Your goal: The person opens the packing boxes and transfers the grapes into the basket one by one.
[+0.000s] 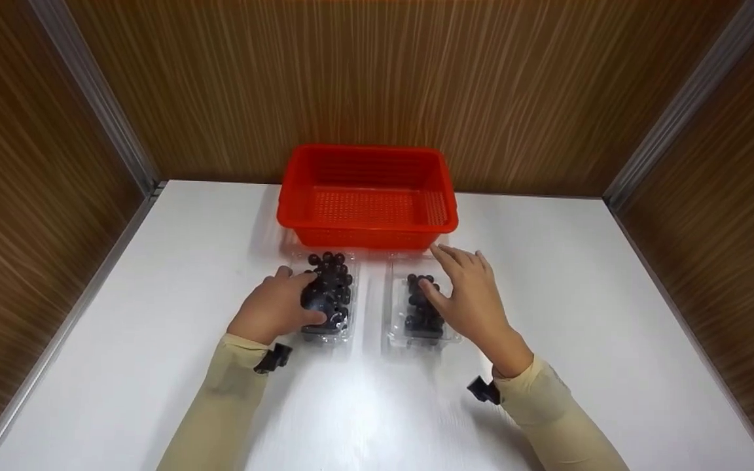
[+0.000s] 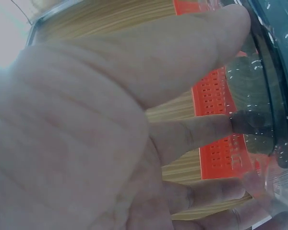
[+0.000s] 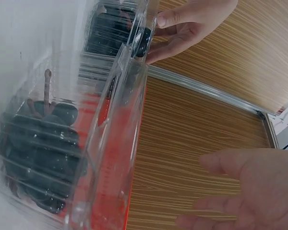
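Observation:
Two clear plastic boxes of dark grapes stand side by side. My left hand (image 1: 274, 306) reaches over the left box (image 1: 355, 268), its thumb and forefinger spread and touching the box over the grapes (image 1: 339, 280). In the left wrist view the thumb (image 2: 197, 50) lies along the box's edge, and fingertips show through the plastic. My right hand (image 1: 475, 297) hovers at the right box (image 1: 398, 324), fingers extended. The right wrist view shows this hand (image 3: 259, 191) apart from the box, with nothing held. A brown stem (image 3: 47, 88) rises from the grapes (image 3: 43, 153) inside.
Behind the boxes, a red plastic basket (image 1: 377, 237) with a perforated bottom stands near the back wall (image 1: 377, 72). Wood-grain panels enclose the white table (image 1: 174, 275) on three sides, with metal strips at the corners.

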Demonstrator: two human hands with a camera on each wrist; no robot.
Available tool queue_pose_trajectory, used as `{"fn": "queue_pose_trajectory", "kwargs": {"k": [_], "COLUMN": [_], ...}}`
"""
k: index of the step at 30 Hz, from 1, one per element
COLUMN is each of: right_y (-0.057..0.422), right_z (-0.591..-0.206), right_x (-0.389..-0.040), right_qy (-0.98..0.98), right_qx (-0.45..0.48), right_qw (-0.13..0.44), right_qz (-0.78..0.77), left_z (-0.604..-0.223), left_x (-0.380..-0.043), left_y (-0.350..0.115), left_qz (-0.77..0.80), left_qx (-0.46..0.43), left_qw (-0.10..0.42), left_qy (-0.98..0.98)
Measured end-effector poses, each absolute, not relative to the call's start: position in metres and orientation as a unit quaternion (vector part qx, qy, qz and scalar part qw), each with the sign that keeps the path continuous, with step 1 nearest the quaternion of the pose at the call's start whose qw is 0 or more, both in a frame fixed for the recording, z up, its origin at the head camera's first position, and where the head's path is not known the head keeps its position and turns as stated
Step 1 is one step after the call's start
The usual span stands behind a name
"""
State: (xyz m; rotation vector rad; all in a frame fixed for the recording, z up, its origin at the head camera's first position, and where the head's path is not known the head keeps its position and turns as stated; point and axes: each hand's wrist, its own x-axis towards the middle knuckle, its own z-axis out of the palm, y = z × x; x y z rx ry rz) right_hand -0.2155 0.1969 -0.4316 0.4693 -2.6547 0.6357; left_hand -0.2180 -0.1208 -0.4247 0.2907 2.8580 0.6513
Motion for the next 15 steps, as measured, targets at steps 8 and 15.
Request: {"fn": "queue_pose_trajectory", "kwargs": {"k": [8, 15], "right_y": [0.191, 0.184], "right_z": [-0.434, -0.428], "right_x": [-0.216, -0.215], "right_qy": [-0.927, -0.926], "right_qx": [0.179, 0.179], "right_qw": [0.184, 0.154], "right_qz": [0.275, 0.293], "left_z": [-0.425, -0.426], "left_x": [-0.220, -0.220], "left_y": [-0.110, -0.104], "left_qz": [0.223, 0.231], "left_qx": [0.111, 0.102], "left_qw": [0.097, 0.102], "left_qy": [0.964, 0.962]}}
